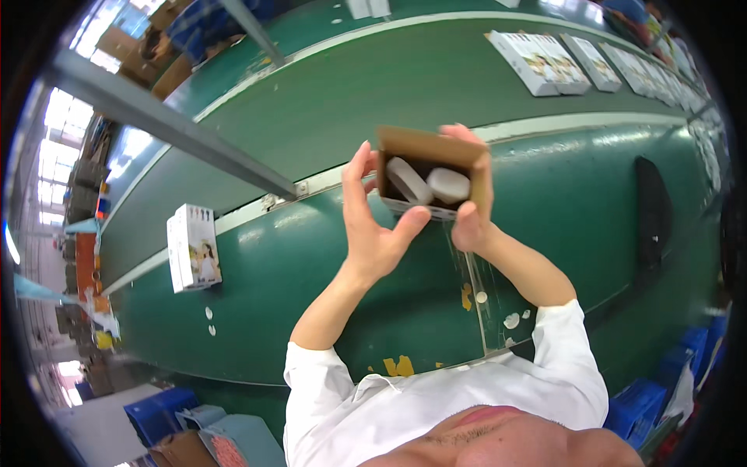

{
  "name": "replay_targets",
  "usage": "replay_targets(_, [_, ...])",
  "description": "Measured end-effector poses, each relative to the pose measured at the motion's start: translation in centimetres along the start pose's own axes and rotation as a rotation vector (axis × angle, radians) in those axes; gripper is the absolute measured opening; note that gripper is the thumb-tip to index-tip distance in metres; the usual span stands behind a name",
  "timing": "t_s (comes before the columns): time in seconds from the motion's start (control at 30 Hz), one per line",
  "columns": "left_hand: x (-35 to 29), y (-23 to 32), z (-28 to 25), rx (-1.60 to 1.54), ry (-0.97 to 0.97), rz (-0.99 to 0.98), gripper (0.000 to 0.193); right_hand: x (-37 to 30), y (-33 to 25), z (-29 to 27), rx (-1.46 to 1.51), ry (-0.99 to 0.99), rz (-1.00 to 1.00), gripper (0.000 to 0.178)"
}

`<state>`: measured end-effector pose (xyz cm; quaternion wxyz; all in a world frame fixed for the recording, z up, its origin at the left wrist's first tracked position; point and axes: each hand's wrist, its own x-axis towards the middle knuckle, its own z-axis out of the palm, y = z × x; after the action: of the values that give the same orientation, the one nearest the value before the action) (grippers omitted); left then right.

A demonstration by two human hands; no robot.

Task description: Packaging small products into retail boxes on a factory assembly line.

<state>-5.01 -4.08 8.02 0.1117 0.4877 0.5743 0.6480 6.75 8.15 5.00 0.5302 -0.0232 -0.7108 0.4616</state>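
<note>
An open cardboard box (424, 146) is up in front of me over the green bench, its brown inside turned toward me. Two pale, rounded objects (449, 185) sit in it side by side; what they are I cannot make out. My left hand (372, 233) grips the box's left side, thumb on the near edge and fingers curved along the side. On the opposite side my right hand (481, 202) clasps it, thumb at the near corner and fingers around the far right part. The box's outer faces are mostly hidden.
White printed boxes (194, 247) stand on the bench at left. More printed boxes (545, 64) lie in a row on the green conveyor belt (373, 86) at far right. A grey metal post (179, 128) slants over the left. A black case (652, 210) lies at right. Blue crates (634, 409) stand below.
</note>
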Motion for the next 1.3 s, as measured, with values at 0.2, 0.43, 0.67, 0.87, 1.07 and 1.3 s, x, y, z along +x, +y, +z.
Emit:
replay_targets(0.2, [-1.4, -1.2, 1.4, -0.455, 0.311, -0.339, 0.095, -0.1, 0.4, 0.5, 0.182, -0.125, -0.003, 0.079])
replay_targets(0.43, [-1.6, 0.1, 0.1, -0.391, 0.110, -0.261, 0.055, 0.7, -2.8, 0.7, 0.364, -0.102, 0.358, 0.046])
replay_targets(0.67, [-0.4, -2.3, -1.3, 0.104, 0.149, 0.410, 0.043, 2.4, -3.7, -1.2, -0.006, -0.296, -0.130, 0.034])
replay_targets(0.87, [-0.7, -3.3, -1.8, 0.378, 0.098, 0.605, 0.049, 2.4, -2.9, -2.0, -0.116, -0.374, -0.233, 0.029])
replay_targets(1.07, [-1.0, -1.7, -1.3, 0.235, 0.097, 0.426, 0.029, 2.3, -2.5, -1.5, -0.024, -0.317, -0.182, 0.024])
replay_targets(1.3, [-0.8, -2.3, -1.8, 0.178, 0.094, 0.443, 0.029, 2.8, -2.3, -1.9, 0.078, -0.380, -0.119, 0.021])
